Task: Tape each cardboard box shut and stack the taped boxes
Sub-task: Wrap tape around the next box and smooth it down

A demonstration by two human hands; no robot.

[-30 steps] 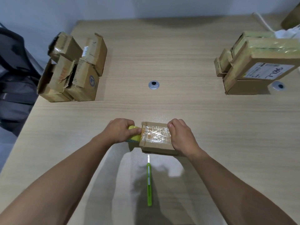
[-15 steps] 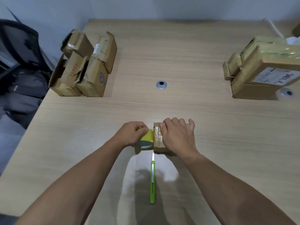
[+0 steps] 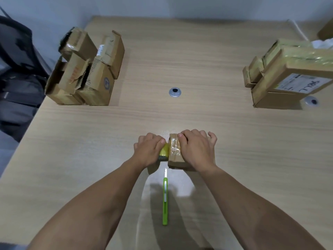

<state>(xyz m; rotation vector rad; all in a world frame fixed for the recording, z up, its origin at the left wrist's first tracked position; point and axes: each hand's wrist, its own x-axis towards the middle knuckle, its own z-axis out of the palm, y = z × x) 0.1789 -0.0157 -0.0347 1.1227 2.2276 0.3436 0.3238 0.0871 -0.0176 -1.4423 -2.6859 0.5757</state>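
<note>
Head view of a pale wooden surface. Near centre, a small cardboard box lies flat with clear tape across its left end. The right hand lies palm-down on top of the box, fingers spread and pressing it to the surface. The left hand is curled around a yellow tape roll, held against the left side of the box. Just near of the box lies a green utility knife, blade extended and pointing toward the box, not touching it. Far left: a cluster of untaped boxes with torn, raised flaps, close to the left edge of the surface. Far right: a stack of taped boxes, the top one bearing a white label. A round metal grommet sits mid-surface between the two groups. A dark bag lies off the surface at left.
</note>
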